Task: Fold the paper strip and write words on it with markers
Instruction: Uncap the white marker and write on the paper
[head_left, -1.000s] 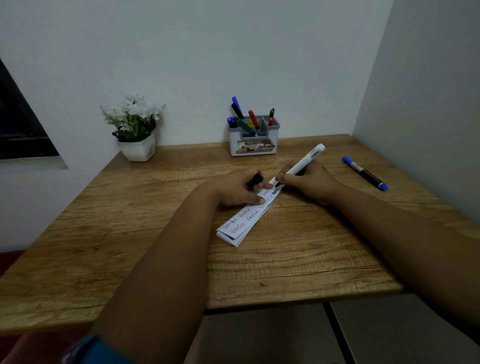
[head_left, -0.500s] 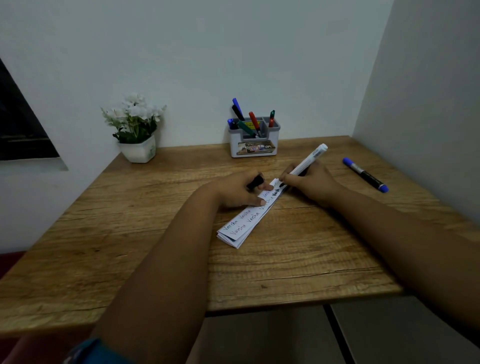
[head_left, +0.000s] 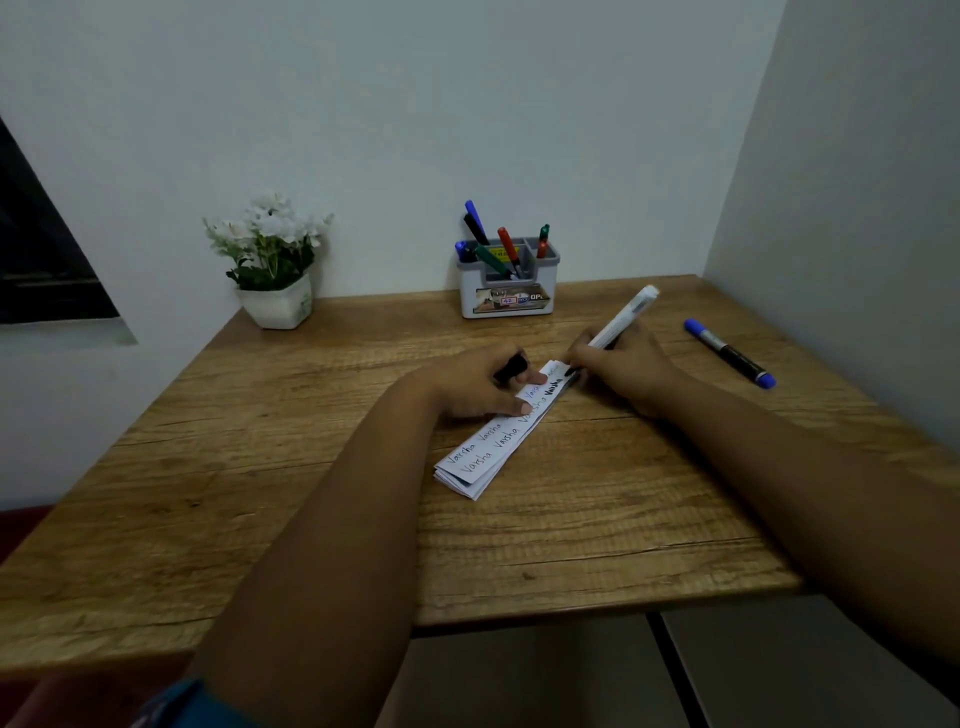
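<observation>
**Right now: black marker at the strip's far end, cap in the other hand**

From my seat the folded paper strip (head_left: 501, 435) lies flat on the wooden table (head_left: 218, 467), slightly right of centre, running on a diagonal from about 7 o'clock near me up to about 1 o'clock. I can read several lines of handwriting on it, the word "Varsha" repeated, with one bolder black copy at the far end.

My left hand (head_left: 475, 387) rests on the strip's upper half, fingertips pressing the paper's left edge down. Its fingers are curled, and a small black marker cap (head_left: 510, 367) is pinched among them.

My right hand (head_left: 621, 366) sits at the strip's 1 o'clock end, fingers wrapped firmly round a white marker (head_left: 621, 318). Its barrel tilts up and away toward 1 o'clock, and its dark tip is at the paper beside the bold word; I cannot tell whether the tip is actually touching.

Well off at 3 o'clock from that hand, a blue-capped marker (head_left: 730, 353) lies loose on the table near the right wall. At 12 o'clock, against the back wall, stands a grey pen holder (head_left: 506, 291) with blue, black, green and red markers sticking out. At 10 o'clock sits a white pot of white flowers (head_left: 272, 270).
</observation>
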